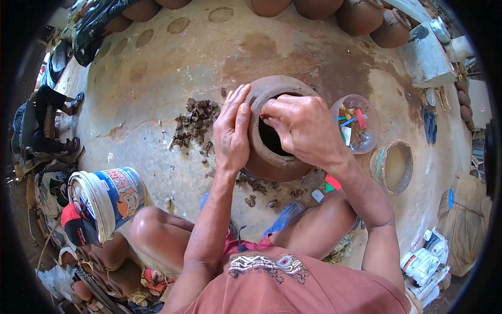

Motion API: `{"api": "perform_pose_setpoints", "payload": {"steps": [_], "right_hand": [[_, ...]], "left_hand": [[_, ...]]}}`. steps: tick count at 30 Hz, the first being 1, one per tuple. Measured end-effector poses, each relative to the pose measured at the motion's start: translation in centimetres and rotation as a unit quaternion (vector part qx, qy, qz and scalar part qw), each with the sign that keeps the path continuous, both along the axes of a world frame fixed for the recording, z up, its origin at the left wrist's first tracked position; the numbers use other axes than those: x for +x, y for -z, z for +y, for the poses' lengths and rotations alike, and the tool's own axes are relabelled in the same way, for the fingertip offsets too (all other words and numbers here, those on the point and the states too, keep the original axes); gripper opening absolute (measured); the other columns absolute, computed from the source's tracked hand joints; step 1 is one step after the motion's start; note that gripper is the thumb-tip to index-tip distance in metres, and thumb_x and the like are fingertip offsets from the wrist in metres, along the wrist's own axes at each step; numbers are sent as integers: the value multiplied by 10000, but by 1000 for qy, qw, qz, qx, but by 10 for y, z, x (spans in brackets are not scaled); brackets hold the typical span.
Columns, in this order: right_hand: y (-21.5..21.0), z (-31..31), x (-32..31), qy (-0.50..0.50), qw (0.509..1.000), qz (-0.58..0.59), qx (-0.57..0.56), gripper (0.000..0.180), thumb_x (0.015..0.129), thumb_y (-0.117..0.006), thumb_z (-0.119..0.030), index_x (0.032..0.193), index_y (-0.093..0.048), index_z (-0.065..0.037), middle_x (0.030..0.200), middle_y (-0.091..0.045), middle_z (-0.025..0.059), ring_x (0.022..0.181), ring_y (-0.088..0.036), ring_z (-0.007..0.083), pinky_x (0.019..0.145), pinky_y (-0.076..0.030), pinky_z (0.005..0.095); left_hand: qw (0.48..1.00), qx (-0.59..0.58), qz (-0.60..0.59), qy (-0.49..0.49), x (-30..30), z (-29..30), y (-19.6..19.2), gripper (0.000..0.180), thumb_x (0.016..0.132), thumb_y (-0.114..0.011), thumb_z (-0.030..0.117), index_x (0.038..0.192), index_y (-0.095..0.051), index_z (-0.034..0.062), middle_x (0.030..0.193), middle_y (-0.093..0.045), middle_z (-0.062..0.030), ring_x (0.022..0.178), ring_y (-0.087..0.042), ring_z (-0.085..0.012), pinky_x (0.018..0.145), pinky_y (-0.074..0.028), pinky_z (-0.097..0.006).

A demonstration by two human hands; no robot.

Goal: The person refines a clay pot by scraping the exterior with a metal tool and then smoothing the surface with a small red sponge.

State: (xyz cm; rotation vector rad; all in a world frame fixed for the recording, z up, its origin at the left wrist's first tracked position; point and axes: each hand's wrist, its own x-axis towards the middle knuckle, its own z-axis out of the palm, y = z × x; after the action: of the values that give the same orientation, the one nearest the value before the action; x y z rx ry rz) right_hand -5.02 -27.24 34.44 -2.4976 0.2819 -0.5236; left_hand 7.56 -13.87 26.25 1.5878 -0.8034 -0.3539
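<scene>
A round brown clay pot [280,171] stands on the floor in front of me, its wide dark mouth facing up. My left hand [232,131] rests along the pot's left side, fingers stretched out and lying against the wall near the rim. Over the mouth, my right hand [308,125] is closed in a pinch. Its fingertips press a small red piece [263,114] to the inner left edge of the rim; most of that piece is hidden. Dark clay scraps [194,123] lie heaped left of the pot, with more crumbs along its near side.
Right of the pot sit a clear plastic tub [372,120] of colourful small tools and a bowl [377,172] of cloudy liquid. A printed bucket [123,196] with a cap on it stands left. Round clay pots [358,18] line the far edge. Another person's legs [47,123] show far left.
</scene>
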Motion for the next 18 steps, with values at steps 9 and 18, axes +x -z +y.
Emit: {"api": "perform_pose_setpoints", "payload": {"steps": [9,18], "right_hand": [[-9,-15,-4,-211,974,77,-25,73,850,-729,-73,921,-720,-61,852,-695,126,826,-694,363,728,-547,470],[-12,-19,-1,-287,955,73,-20,90,795,-733,-79,845,-661,-57,789,-654,118,839,-678,364,723,-534,482]], "left_hand": [[998,-14,47,33,21,-16,3,461,1101,-600,328,1403,-692,-8,1353,-734,-221,1249,-695,-280,1076,-518,-390],[991,83,5,105,60,-55,-7,532,1096,-621,427,1438,-685,26,1358,-741,-167,1231,-664,-185,1065,-519,-348]]}}
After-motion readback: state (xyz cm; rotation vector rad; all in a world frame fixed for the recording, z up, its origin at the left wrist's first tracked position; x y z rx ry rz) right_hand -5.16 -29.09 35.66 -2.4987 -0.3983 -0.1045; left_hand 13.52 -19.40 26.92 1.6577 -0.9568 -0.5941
